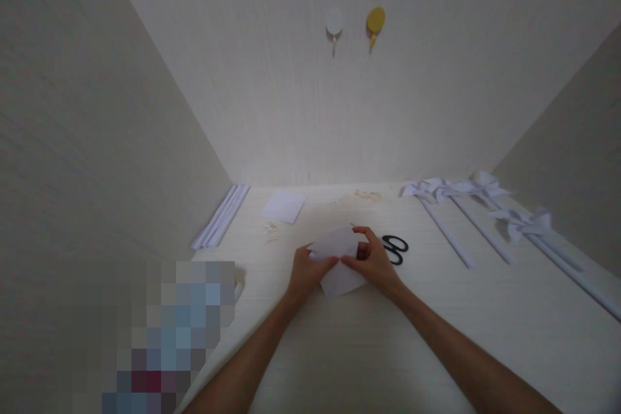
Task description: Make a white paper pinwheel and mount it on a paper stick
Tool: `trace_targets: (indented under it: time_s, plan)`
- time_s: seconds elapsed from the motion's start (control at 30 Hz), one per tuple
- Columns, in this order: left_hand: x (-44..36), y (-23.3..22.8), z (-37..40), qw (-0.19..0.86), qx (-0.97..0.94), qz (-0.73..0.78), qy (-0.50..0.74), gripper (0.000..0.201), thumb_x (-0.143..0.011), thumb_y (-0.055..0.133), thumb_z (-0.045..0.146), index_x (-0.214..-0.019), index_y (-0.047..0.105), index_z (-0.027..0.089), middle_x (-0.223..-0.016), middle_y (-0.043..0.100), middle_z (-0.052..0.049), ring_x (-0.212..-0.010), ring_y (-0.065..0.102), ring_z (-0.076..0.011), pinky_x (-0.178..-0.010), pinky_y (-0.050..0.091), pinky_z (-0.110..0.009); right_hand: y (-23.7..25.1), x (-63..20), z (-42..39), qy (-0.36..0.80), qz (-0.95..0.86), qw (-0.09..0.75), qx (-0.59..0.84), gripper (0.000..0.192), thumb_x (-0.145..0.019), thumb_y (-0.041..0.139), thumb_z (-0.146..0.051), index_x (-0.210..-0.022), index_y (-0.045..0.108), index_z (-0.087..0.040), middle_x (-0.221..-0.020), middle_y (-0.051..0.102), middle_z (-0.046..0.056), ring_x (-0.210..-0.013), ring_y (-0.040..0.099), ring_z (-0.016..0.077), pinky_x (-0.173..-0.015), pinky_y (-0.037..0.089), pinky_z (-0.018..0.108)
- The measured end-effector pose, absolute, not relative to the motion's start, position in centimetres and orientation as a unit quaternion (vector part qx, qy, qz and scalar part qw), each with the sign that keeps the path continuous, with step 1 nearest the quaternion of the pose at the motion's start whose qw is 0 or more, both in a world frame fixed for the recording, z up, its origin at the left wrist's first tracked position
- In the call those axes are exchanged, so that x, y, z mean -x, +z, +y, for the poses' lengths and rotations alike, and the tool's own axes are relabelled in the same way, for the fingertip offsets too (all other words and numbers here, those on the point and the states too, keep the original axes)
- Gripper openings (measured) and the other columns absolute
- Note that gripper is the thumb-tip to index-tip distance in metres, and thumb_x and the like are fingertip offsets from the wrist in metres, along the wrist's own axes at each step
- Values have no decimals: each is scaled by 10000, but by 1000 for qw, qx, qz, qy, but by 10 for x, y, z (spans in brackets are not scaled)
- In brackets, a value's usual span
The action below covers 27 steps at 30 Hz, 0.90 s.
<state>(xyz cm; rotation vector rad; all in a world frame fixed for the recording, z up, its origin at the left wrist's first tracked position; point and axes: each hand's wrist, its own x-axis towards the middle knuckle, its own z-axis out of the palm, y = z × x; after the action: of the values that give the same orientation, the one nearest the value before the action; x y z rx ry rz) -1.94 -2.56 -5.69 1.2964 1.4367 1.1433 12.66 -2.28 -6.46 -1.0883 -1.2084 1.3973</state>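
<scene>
Paper: thin white sheet (338, 259), folded, angular, held over pale woodgrain tabletop (369, 349).
Left hand (305, 273): grip pinched on sheet edge.
Right hand (376, 262): grip clasped on sheet.
Scissors (395, 249): black-handled, just beside right hand.

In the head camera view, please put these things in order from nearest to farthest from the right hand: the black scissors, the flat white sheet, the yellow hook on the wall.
1. The black scissors: on the table just right of the right hand.
2. The flat white sheet: farther back on the table, to the left.
3. The yellow hook: high on the back wall, farthest.
</scene>
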Motion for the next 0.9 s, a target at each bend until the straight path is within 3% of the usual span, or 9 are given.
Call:
trace_targets:
  time_s: [0.9]
  plan:
    - [21,-57,-26,444,-535,563,446,250,-506,672,211,-725,653,91,-661,665,-63,-585,594,-178,-519,460,-257,-69,-128,-23,554,-504,482,455,557,-529,679,-255,-967,336,-227,-638,617,-34,-572,611,171,-519,473,283]
